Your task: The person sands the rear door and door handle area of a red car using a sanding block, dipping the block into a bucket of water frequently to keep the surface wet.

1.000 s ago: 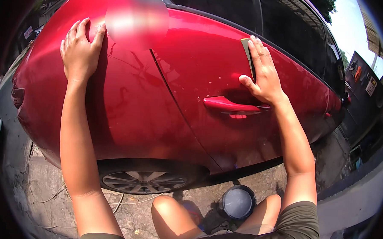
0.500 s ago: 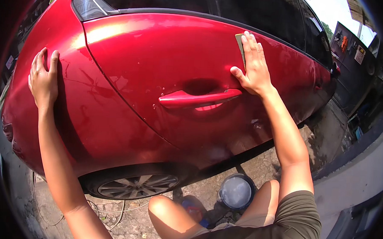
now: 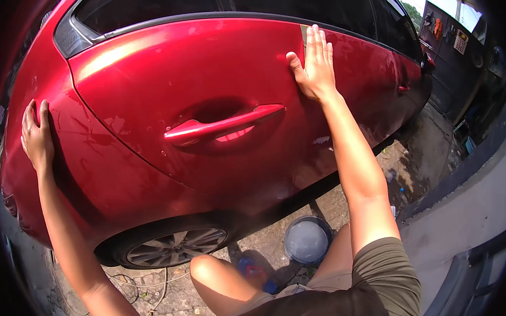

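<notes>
Red car (image 3: 219, 162) on cracked concrete (image 3: 178, 302)

I see my left hand (image 3: 37, 140) resting on the rear bodywork of a red car (image 3: 230, 162), its fingers pointing up. My right hand (image 3: 317, 67) lies flat against the door, just below the window, and a narrow strip of green pad (image 3: 304, 36) shows beside its fingers. Between the hands I make out the door handle (image 3: 225, 126); lower down, a wheel (image 3: 176, 246) and a dark bucket (image 3: 328, 240) on cracked ground (image 3: 179, 301).
</notes>
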Demonstrator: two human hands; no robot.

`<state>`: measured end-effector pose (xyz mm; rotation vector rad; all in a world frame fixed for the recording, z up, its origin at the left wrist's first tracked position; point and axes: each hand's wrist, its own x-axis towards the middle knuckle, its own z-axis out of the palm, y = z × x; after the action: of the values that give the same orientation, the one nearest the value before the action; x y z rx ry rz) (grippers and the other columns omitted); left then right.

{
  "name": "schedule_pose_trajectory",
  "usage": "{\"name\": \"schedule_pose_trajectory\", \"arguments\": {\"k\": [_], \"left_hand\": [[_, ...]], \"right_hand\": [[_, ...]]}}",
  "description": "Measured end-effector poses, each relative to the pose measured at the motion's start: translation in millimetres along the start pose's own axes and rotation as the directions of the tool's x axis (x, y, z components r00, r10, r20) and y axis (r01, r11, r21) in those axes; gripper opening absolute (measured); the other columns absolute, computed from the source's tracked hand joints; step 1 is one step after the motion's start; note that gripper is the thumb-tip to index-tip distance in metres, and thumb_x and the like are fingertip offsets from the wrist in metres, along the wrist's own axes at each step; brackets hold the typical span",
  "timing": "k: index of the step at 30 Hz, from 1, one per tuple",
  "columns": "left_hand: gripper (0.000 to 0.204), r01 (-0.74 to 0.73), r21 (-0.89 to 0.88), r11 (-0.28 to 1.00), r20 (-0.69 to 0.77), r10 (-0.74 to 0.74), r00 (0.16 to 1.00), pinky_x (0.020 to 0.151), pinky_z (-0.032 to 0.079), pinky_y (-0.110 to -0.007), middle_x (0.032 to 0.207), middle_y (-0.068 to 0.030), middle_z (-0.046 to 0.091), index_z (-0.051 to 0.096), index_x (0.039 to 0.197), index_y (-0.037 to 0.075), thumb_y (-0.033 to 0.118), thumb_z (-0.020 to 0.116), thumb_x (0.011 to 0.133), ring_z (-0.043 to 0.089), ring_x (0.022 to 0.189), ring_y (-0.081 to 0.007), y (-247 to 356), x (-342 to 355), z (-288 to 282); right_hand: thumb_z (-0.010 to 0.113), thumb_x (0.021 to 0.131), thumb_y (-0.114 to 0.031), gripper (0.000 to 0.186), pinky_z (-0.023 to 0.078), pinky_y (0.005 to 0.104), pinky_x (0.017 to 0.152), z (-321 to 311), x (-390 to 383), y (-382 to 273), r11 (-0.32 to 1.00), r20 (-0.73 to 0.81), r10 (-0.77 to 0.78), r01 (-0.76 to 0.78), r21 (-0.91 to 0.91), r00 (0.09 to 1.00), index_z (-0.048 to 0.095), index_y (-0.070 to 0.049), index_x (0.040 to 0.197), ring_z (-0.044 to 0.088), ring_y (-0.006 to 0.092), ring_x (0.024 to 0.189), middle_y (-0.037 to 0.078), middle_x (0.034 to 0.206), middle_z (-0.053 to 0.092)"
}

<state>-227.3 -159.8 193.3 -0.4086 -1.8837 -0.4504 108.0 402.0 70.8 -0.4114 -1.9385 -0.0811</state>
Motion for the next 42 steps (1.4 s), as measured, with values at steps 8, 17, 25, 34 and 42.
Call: {"name": "schedule_pose_trajectory", "arguments": {"k": [8, 17, 25, 34, 42], "left_hand": [[0.071, -0.068, -0.090, 0.994, 0.020, 0.070, 0.997, 0.118, 0.035, -0.043, 0.150, -0.0160, 0.057, 0.056, 0.147, 0.006, 0.061, 0.050, 0.103, 0.049, 0.142, -0.0336, -17.1, 5.2, -11.8], [0.076, -0.621, -0.147, 0.770, 0.118, 0.637, 0.761, 0.127, 0.011, -0.057, 0.171, -0.0071, 0.026, 0.032, 0.164, 0.022, 0.053, 0.059, 0.099, 0.022, 0.159, -0.0290, 231.9, -67.9, -6.1], [0.091, -0.742, -0.071, 0.666, 0.235, 0.734, 0.636, 0.129, 0.013, -0.056, 0.173, -0.0078, 0.020, 0.025, 0.166, 0.022, 0.065, 0.058, 0.093, 0.014, 0.160, -0.0310, 378.9, -108.4, -16.5], [0.087, -0.765, -0.026, 0.643, 0.114, 0.762, 0.637, 0.129, 0.016, -0.054, 0.171, -0.0061, 0.026, 0.031, 0.164, 0.022, 0.059, 0.063, 0.093, 0.022, 0.158, -0.0295, 364.9, -107.6, -3.6], [0.090, -0.782, -0.054, 0.621, 0.097, 0.783, 0.614, 0.129, 0.016, -0.052, 0.169, -0.0085, 0.030, 0.034, 0.163, 0.019, 0.058, 0.067, 0.089, 0.024, 0.157, -0.0308, 367.7, -106.1, -0.2]], "right_hand": [[0.030, 0.097, -0.080, 0.102, 0.006, 0.0500, 0.130, 5.0, 9.0, -90.3, 0.974, 0.134, -0.223, 0.226, -0.011, 0.966, 0.019, -0.005, 0.165, 0.012, 0.0288, 0.161, 0.015, 0.172, 0.018], [0.066, 0.096, -0.011, 0.022, 0.046, 0.0433, 0.112, 0.5, -37.6, 81.4, 0.938, -0.485, 0.304, -0.169, 0.302, 0.820, 0.076, -0.007, 0.115, 0.062, 0.0325, 0.130, 0.015, 0.128, 0.072], [0.055, 0.109, -0.025, 0.021, 0.059, 0.0358, 0.071, -44.3, -217.8, 74.7, -0.031, 0.183, 0.916, -0.392, 0.919, 0.356, 0.062, -0.006, 0.113, 0.067, 0.0164, 0.083, 0.006, 0.099, 0.069], [0.060, 0.105, -0.039, 0.041, 0.059, 0.0519, 0.096, -43.4, -569.9, -27.7, -0.787, 0.828, 0.498, -0.536, 0.307, -0.258, 0.063, -0.010, 0.134, 0.071, 0.0370, 0.112, 0.013, 0.125, 0.072], [0.054, 0.107, -0.027, 0.032, 0.062, 0.0464, 0.090, 11.2, -744.3, -23.2, -0.886, 0.527, 0.430, -0.453, 0.093, -0.733, 0.066, -0.007, 0.129, 0.074, 0.0303, 0.103, 0.014, 0.119, 0.074]]}}
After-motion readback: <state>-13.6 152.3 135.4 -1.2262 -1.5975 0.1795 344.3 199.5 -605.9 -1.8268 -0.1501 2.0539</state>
